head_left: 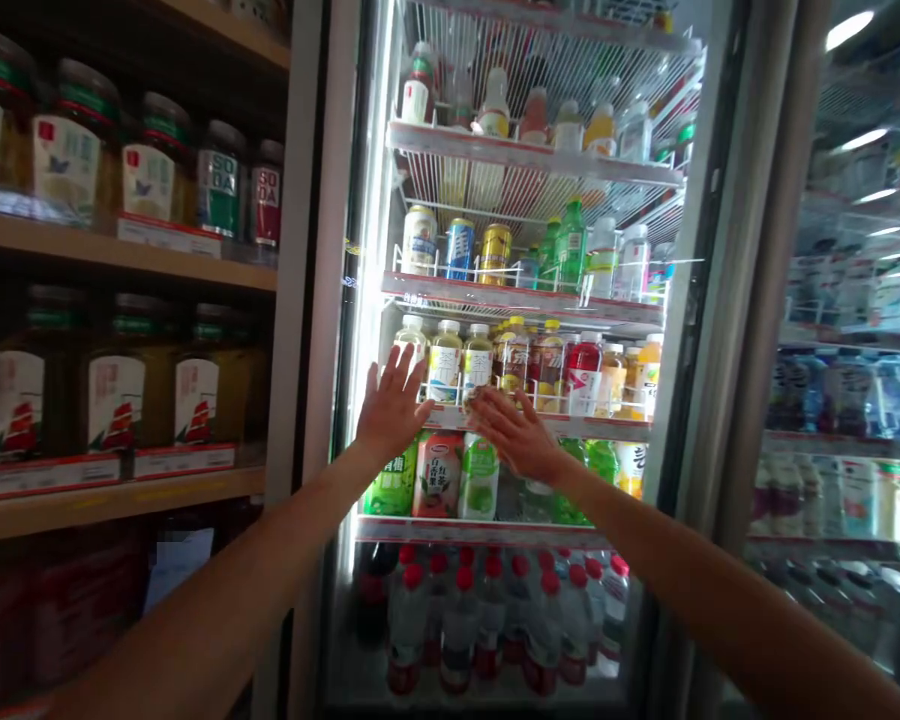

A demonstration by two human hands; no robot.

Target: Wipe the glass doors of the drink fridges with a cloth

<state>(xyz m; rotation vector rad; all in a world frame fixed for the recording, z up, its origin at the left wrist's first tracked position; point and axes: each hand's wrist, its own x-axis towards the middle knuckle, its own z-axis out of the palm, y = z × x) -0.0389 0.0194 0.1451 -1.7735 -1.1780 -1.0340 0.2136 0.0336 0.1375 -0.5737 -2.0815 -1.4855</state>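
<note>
— Fingers (pixel 403 368) on the left hand (pixel 391 405) are fanned wide and grip nothing. The palm sits at the left end of the shelf rail (pixel 607 428).

— And the right hand (pixel 516 432)?

— Much the same: flat, fingers spread, empty, laid across the middle of the rail and a touch lower than the left. Whether either palm actually presses on the rail, I can't tell from here.

— What's closest to them?

— The pale-capped bottles (pixel 445 362). They stand upright in a row just above the rail, between the two hands and right behind the fingertips. Further right along the rail there's a red bottle (pixel 583 375). Directly below the rail sit green and pink drink packs (pixel 436 475), and well below it a crowd of red-capped bottles (pixel 457 610).

— How would one of the pale ones handle?

— Full, I'd guess, so it has some weight. Thin plastic that gives under a squeeze, and probably slick from the cold. They're packed shoulder to shoulder, so I'd say pinch the neck under the cap first, then wrap the labelled body.
</note>
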